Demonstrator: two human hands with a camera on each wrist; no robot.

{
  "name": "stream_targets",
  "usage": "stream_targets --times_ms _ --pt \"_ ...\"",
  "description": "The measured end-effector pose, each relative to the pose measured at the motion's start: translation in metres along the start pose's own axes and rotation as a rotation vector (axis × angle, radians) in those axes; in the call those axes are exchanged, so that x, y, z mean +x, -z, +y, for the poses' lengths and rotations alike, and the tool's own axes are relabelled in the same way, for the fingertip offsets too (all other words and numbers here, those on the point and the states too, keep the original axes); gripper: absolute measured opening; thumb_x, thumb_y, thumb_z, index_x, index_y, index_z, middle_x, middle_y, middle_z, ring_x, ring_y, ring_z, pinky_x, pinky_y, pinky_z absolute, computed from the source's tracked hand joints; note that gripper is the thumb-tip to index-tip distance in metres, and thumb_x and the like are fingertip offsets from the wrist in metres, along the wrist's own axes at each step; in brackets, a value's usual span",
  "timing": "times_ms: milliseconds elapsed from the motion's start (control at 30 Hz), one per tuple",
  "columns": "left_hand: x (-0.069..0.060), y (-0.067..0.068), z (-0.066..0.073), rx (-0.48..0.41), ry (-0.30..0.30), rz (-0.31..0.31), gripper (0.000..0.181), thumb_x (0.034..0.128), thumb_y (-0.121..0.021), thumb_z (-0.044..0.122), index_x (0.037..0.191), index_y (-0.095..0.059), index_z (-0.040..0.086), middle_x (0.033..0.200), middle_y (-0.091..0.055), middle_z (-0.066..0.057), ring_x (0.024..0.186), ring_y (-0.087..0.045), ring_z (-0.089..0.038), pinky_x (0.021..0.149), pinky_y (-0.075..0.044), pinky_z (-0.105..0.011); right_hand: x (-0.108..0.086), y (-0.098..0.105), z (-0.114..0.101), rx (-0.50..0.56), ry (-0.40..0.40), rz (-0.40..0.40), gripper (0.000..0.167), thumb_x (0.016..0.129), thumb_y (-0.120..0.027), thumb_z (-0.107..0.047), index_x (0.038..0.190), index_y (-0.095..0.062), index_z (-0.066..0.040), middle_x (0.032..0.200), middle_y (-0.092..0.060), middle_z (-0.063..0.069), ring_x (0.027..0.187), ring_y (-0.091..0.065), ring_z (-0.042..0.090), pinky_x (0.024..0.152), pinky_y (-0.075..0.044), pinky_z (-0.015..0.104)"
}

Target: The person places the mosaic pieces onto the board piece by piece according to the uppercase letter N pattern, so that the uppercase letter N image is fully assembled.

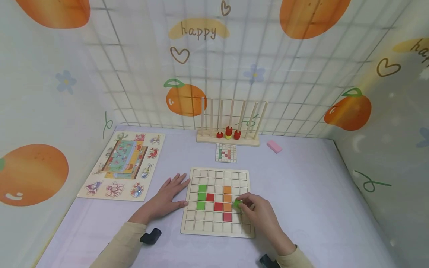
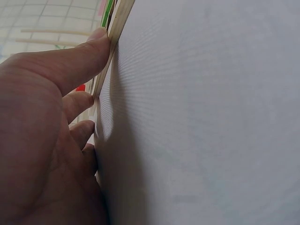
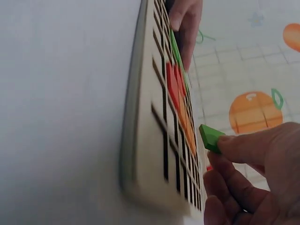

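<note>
A wooden grid board lies flat on the table, with green, red and orange square tiles set in some of its cells. Three green tiles form a column on the left, and three orange tiles form one on the right. Red tiles step diagonally from the green column down to below the orange one. My right hand pinches a green square tile between thumb and fingertips, just above the board's right side. My left hand rests with fingers spread, thumb and fingertips touching the board's left edge.
Behind the board lies a small pattern card. Past it stands a wooden peg rack with red and yellow beads. A pink block lies to its right. On the left is a sea-animal puzzle board with picture cards on top.
</note>
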State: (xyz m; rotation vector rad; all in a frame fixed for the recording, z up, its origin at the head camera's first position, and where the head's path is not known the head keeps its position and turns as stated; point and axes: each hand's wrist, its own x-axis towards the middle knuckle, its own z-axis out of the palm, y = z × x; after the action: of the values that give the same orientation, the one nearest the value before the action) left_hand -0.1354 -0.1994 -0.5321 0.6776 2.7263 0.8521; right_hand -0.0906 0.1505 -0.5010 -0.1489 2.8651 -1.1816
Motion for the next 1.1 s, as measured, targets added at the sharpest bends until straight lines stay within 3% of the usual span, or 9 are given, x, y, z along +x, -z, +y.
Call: stream_targets --times_ms 333,633,833,1100 --pt "0.0 0.0 0.0 0.003 0.0 0.003 0.08 0.0947 -0.07 0.042 0.16 -0.034 0.015 0.169 -0.018 -0.008 0.157 -0.007 -0.032 0.127 -0.003 -0.051 0.0 -0.031 -0.022 0.021 0.188 -0.075 0.017 0.09 -0.078 -0.014 0.103 -0.075 -0.025 0.083 -0.063 -0.018 0.072 -0.054 0.003 0.062 -0.049 0.021" --pt "0.0 0.0 -0.002 0.002 -0.008 0.005 0.079 0.095 -0.07 0.044 0.16 -0.034 0.016 0.169 -0.019 -0.007 0.157 -0.007 -0.032 0.127 -0.003 -0.052 0.003 -0.055 -0.043 -0.027 0.284 -0.119 0.015 0.091 -0.078 -0.018 0.104 -0.076 -0.025 0.083 -0.063 -0.019 0.075 -0.052 0.002 0.066 -0.048 0.021" --pt "0.001 0.0 -0.001 0.007 -0.006 0.003 0.079 0.0949 -0.07 0.043 0.16 -0.034 0.016 0.169 -0.019 -0.008 0.157 -0.008 -0.032 0.127 -0.003 -0.052 0.004 -0.069 -0.051 -0.072 0.318 -0.129 0.014 0.09 -0.078 -0.02 0.103 -0.077 -0.025 0.084 -0.065 -0.019 0.079 -0.053 0.0 0.07 -0.05 0.02" --pt "0.001 0.0 0.001 0.013 -0.004 0.003 0.079 0.0945 -0.072 0.04 0.16 -0.035 0.014 0.169 -0.02 -0.009 0.156 -0.009 -0.033 0.127 -0.004 -0.052 0.003 -0.077 -0.058 -0.117 0.321 -0.155 0.013 0.088 -0.08 -0.022 0.099 -0.077 -0.028 0.08 -0.06 -0.021 0.072 -0.047 -0.001 0.06 -0.042 0.016"
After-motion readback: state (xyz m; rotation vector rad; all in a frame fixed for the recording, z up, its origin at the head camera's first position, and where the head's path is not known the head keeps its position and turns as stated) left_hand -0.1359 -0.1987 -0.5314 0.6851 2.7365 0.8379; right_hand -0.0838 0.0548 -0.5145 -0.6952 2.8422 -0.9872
